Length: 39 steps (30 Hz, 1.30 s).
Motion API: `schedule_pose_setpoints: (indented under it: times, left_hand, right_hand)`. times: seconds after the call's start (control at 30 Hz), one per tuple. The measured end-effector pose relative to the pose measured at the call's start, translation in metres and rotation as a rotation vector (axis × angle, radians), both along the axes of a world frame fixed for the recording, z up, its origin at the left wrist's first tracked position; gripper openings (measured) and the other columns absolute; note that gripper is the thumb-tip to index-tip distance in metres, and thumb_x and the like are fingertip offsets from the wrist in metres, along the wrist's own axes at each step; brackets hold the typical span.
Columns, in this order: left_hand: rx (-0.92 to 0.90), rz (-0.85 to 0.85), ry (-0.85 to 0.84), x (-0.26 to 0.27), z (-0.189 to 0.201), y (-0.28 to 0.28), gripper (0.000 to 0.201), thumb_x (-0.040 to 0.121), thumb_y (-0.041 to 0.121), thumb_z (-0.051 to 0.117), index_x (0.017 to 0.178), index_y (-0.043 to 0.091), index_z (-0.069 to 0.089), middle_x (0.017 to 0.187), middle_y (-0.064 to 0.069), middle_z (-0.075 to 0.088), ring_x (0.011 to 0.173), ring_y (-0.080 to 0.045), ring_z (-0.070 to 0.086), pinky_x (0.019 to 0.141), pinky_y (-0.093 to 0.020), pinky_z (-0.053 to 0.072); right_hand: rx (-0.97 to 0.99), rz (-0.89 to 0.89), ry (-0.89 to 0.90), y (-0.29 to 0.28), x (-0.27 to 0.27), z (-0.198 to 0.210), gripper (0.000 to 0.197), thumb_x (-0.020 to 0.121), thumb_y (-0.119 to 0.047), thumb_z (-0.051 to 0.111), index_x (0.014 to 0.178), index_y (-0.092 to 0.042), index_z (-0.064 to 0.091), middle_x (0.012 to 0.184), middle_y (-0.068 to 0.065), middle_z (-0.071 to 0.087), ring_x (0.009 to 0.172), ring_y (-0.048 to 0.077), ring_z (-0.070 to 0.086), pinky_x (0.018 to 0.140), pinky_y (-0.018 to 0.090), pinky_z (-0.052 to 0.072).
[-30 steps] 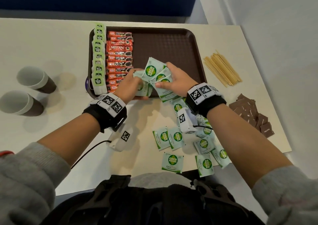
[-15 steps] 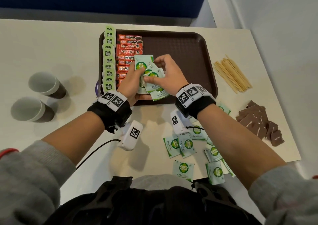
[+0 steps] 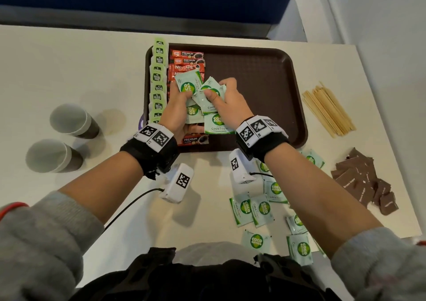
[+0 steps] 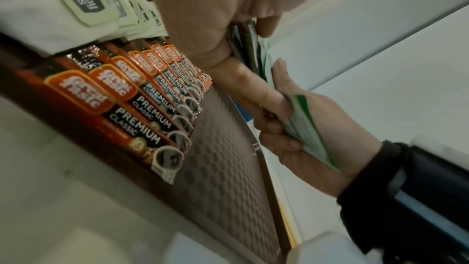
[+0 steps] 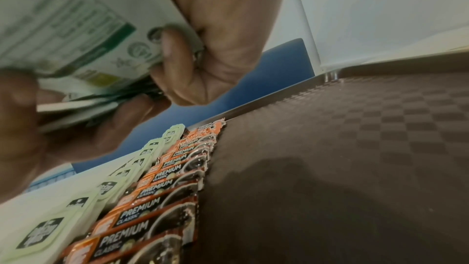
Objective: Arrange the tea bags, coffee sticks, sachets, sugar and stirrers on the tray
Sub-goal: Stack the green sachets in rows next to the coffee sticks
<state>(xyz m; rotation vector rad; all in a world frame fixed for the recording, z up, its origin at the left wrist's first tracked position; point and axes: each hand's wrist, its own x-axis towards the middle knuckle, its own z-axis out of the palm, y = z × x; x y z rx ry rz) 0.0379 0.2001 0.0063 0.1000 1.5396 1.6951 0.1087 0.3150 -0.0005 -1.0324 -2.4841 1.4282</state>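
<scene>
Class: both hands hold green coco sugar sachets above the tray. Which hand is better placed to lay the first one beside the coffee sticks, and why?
Probably the right hand: it hangs over bare tray just right of the coffee sticks, pinching coco sugar sachets. The left hand sits above the sticks themselves.

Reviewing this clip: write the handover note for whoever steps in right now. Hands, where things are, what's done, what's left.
Left hand and right hand: both grip a fanned bunch of green coco sugar sachets above the brown tray.
Done: tea bags in a column along the tray's left edge, coffee sticks in a column beside them.
Left: place the held sachets; more green sachets lie loose on the table near the person; brown sugar packets and wooden stirrers wait on the table right of the tray.
Two paper cups stand to the left.
</scene>
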Motion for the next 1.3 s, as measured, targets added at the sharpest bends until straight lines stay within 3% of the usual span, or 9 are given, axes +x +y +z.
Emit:
schedule_pose_setpoints:
  times: [0.13, 0.27, 0.37, 0.5, 0.6, 0.77, 0.97, 1.17, 1.3]
  left_hand:
    - [0.005, 0.050, -0.014, -0.009, -0.006, 0.012, 0.037, 0.097, 0.006, 0.032, 0.130, 0.023, 0.036, 0.103, -0.003, 0.063, 0.079, -0.017, 0.070, 0.057, -0.035, 0.059]
    - [-0.042, 0.053, -0.012, -0.019, -0.009, 0.025, 0.033, 0.096, 0.007, 0.032, 0.121, 0.027, 0.040, 0.096, 0.002, 0.063, 0.075, -0.014, 0.069, 0.051, -0.032, 0.058]
    - [-0.041, 0.082, 0.016, -0.028, -0.014, 0.035, 0.029, 0.096, 0.007, 0.038, 0.118, 0.025, 0.042, 0.100, -0.001, 0.063, 0.085, -0.018, 0.068, 0.063, -0.033, 0.058]
    - [0.061, 0.068, 0.041, -0.032, -0.018, 0.040, 0.015, 0.099, 0.017, 0.047, 0.110, 0.027, 0.049, 0.107, -0.002, 0.067, 0.094, -0.016, 0.069, 0.081, -0.037, 0.057]
    - [0.118, 0.086, 0.081, -0.034, -0.023, 0.041, 0.024, 0.098, 0.009, 0.048, 0.114, 0.027, 0.040, 0.109, -0.002, 0.062, 0.090, -0.012, 0.068, 0.075, -0.029, 0.057]
    - [0.085, 0.003, 0.035, -0.034, -0.023, 0.037, 0.047, 0.094, 0.000, 0.049, 0.128, 0.029, 0.033, 0.115, -0.001, 0.059, 0.087, -0.018, 0.069, 0.060, -0.032, 0.059]
    - [0.058, -0.070, -0.108, -0.028, -0.021, 0.039, 0.041, 0.091, -0.003, 0.052, 0.116, 0.028, 0.041, 0.108, -0.002, 0.063, 0.079, -0.019, 0.070, 0.057, -0.041, 0.060]
    - [0.045, -0.045, -0.023, -0.029, -0.022, 0.045, 0.039, 0.091, 0.003, 0.059, 0.116, 0.019, 0.034, 0.103, -0.002, 0.062, 0.071, -0.015, 0.069, 0.052, -0.033, 0.059]
    - [0.060, -0.006, 0.021, -0.038, -0.026, 0.043, 0.034, 0.090, 0.000, 0.059, 0.103, 0.024, 0.040, 0.104, -0.004, 0.063, 0.072, -0.019, 0.071, 0.049, -0.035, 0.057]
  right_hand:
    - [0.009, -0.068, 0.065, 0.011, -0.015, -0.006, 0.044, 0.095, -0.038, 0.050, 0.121, -0.007, 0.034, 0.105, 0.011, 0.060, 0.087, 0.023, 0.060, 0.069, 0.031, 0.045]
    - [-0.003, -0.105, 0.122, 0.025, -0.031, -0.008, 0.045, 0.092, -0.040, 0.054, 0.119, -0.008, 0.037, 0.112, 0.016, 0.059, 0.097, 0.028, 0.060, 0.081, 0.039, 0.049]
    - [-0.045, -0.103, 0.155, 0.032, -0.036, -0.006, 0.043, 0.091, -0.039, 0.056, 0.117, -0.009, 0.039, 0.105, 0.013, 0.063, 0.090, 0.025, 0.064, 0.078, 0.041, 0.053]
    - [-0.088, -0.072, 0.192, 0.039, -0.041, -0.004, 0.035, 0.091, -0.033, 0.058, 0.112, -0.011, 0.040, 0.099, 0.008, 0.066, 0.081, 0.018, 0.068, 0.069, 0.032, 0.057]
    - [-0.105, -0.084, 0.210, 0.044, -0.043, -0.005, 0.028, 0.092, -0.030, 0.058, 0.106, -0.016, 0.039, 0.098, 0.006, 0.066, 0.077, 0.013, 0.068, 0.063, 0.024, 0.056]
    - [-0.064, -0.187, 0.278, 0.053, -0.048, -0.007, 0.027, 0.092, -0.029, 0.059, 0.104, -0.017, 0.038, 0.097, 0.006, 0.063, 0.073, 0.008, 0.063, 0.054, 0.010, 0.047]
    - [-0.041, -0.194, 0.317, 0.054, -0.056, -0.007, 0.027, 0.092, -0.031, 0.057, 0.104, -0.018, 0.037, 0.098, 0.004, 0.062, 0.078, 0.013, 0.064, 0.060, 0.015, 0.049]
    - [-0.021, -0.147, 0.290, 0.048, -0.063, -0.010, 0.024, 0.092, -0.028, 0.058, 0.103, -0.017, 0.039, 0.087, -0.004, 0.058, 0.073, 0.004, 0.059, 0.057, 0.012, 0.047]
    - [-0.008, -0.180, 0.295, 0.055, -0.061, -0.009, 0.027, 0.093, -0.027, 0.057, 0.109, -0.010, 0.044, 0.088, -0.003, 0.058, 0.071, -0.001, 0.057, 0.055, 0.008, 0.044]
